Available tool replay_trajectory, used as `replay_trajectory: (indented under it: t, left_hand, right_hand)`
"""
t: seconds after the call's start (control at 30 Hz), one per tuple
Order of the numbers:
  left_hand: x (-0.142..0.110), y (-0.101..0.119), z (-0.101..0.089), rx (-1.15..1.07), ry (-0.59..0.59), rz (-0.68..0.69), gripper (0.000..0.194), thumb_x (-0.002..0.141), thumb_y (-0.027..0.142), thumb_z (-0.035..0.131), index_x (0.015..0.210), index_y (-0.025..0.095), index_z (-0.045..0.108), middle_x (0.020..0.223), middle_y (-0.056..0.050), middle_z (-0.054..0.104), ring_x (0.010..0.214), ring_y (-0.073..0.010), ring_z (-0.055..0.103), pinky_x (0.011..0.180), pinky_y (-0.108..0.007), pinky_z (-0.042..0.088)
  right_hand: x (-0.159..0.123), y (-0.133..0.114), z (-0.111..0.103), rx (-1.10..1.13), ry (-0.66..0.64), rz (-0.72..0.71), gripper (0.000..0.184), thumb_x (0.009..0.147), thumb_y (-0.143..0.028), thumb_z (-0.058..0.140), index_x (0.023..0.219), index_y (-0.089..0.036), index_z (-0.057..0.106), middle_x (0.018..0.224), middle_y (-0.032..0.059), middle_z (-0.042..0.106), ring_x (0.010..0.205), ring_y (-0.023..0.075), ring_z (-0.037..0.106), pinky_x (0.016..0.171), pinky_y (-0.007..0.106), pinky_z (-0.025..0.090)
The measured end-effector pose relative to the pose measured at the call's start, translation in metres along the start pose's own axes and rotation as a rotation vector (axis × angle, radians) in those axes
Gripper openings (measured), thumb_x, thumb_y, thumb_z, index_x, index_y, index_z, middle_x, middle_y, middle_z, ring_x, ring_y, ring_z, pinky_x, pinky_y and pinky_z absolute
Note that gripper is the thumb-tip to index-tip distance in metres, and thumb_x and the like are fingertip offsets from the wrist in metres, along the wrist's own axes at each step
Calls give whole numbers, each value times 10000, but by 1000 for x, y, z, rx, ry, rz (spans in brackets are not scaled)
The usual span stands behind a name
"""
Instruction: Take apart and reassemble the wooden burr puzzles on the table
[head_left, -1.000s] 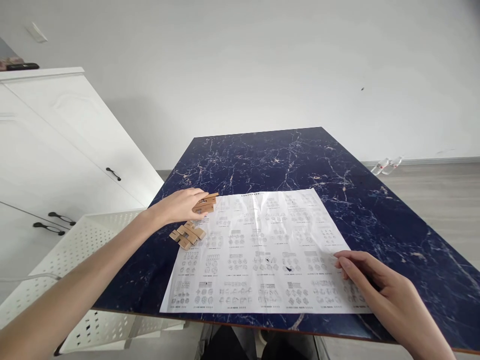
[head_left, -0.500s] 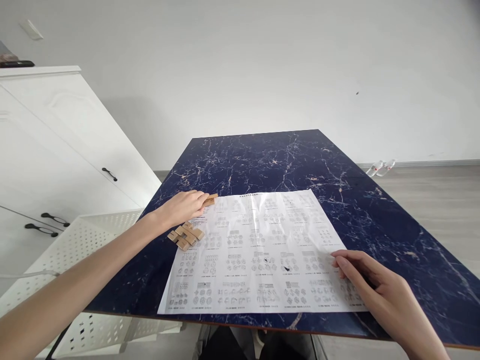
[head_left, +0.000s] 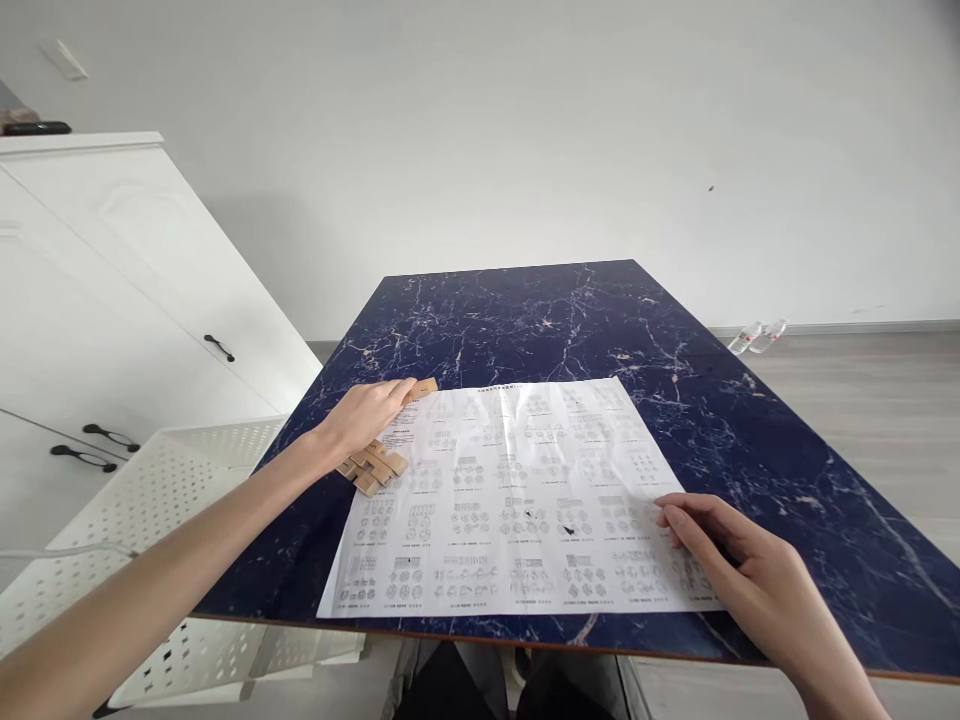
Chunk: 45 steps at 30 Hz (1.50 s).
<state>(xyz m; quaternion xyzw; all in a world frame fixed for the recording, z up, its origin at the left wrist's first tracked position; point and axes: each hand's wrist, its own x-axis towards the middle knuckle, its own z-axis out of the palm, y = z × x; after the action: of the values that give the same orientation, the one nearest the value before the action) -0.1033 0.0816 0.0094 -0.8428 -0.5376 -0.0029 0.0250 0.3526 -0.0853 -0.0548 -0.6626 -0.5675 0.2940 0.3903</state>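
My left hand [head_left: 369, 412] is closed around a wooden puzzle block [head_left: 424, 389] at the upper left corner of a printed paper sheet [head_left: 487, 480]. Only the block's right end sticks out past the fingers. Just below the wrist, several interlocked wooden puzzle pieces [head_left: 379, 466] lie over the sheet's left edge, partly covered by the hand. My right hand [head_left: 739, 560] rests at the right side of the sheet. Its fingers are curled, with thumb and forefinger tips together over the paper and nothing visible between them.
The sheet lies on a dark blue marbled table [head_left: 510, 320]. To the left stand a white cabinet [head_left: 135, 290] with black handles and a white perforated rack [head_left: 195, 500]. Clear plastic bottles [head_left: 757, 337] are on the floor by the wall at right.
My left hand has shifted over the blocks. Two block ends showed beyond its fingers before; one shows now. My right hand keeps nearly the same pose. The view has shifted slightly.
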Motion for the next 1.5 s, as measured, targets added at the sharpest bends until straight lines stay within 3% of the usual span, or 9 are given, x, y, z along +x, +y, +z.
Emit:
replay_trajectory:
  t: [0.2, 0.33, 0.43, 0.63, 0.93, 1.1, 1.3, 1.4, 1.5]
  left_hand:
    - [4, 21, -10, -80, 71, -4, 489, 1058, 207, 349, 1462, 129, 614, 1362, -197, 760, 1184, -353, 751, 953, -495, 615]
    - [7, 53, -26, -202, 106, -16, 468, 1114, 344, 380, 1456, 167, 645, 1185, -140, 808, 884, -246, 765, 729, -330, 582]
    - [10, 85, -35, -551, -40, -74, 411, 1104, 379, 425, 1204, 179, 770, 650, -22, 670, 425, -128, 461, 459, -266, 279]
    - [21, 141, -26, -781, -183, -37, 348, 993, 311, 568, 662, 202, 574, 601, -27, 613, 427, -107, 427, 470, -272, 237]
    - [30, 185, -11, -784, -220, 39, 327, 1081, 276, 444, 892, 174, 691, 624, -30, 603, 428, -123, 419, 464, -290, 282]
    - [24, 198, 1, -738, -134, 75, 353, 1088, 261, 467, 1351, 162, 681, 1083, -152, 777, 751, -221, 714, 591, -305, 477]
    - [28, 189, -16, -714, 17, 105, 350, 1133, 272, 433, 1352, 154, 681, 1176, -141, 794, 826, -212, 747, 725, -347, 578]
    - [31, 177, -29, -996, 183, 10, 365, 1158, 388, 445, 1292, 158, 694, 1080, -105, 790, 886, -198, 736, 825, -341, 581]
    - [32, 165, -30, -1567, 44, -180, 385, 1127, 474, 540, 1230, 142, 704, 993, -92, 737, 807, -172, 683, 708, -289, 550]
  right_hand:
    - [1, -1, 0, 14, -4, -5, 397, 982, -620, 651, 1046, -260, 808, 858, 39, 782, 816, 247, 732, 722, 293, 551]
    - [1, 0, 0, 18, 1, -14, 400, 991, -610, 653, 1068, -248, 804, 864, 50, 784, 811, 254, 727, 722, 305, 545]
    - [1, -1, 1, 18, 5, -19, 403, 991, -613, 654, 1060, -246, 805, 841, 48, 775, 801, 251, 725, 712, 304, 541]
    - [5, 7, -2, 7, -19, -21, 399, 1001, -607, 648, 1080, -249, 808, 853, 45, 779, 806, 240, 733, 721, 295, 557]
    - [7, 10, -3, -5, -29, -66, 397, 1022, -595, 631, 1077, -244, 808, 881, 58, 794, 810, 241, 741, 688, 288, 566]
    - [6, 4, -3, 2, -25, -66, 367, 1026, -571, 636, 1072, -248, 803, 881, 50, 795, 809, 236, 733, 720, 302, 559]
    - [4, -3, -3, 27, -30, -47, 355, 1037, -554, 623, 1093, -248, 796, 969, 60, 817, 875, 258, 751, 743, 322, 552]
    - [4, -7, -4, 31, -26, -47, 350, 1034, -554, 633, 1074, -247, 796, 932, 60, 810, 837, 253, 737, 724, 323, 548]
    - [6, -10, -4, 27, -38, -47, 352, 1038, -559, 629, 1067, -249, 793, 923, 64, 806, 814, 251, 720, 728, 332, 551]
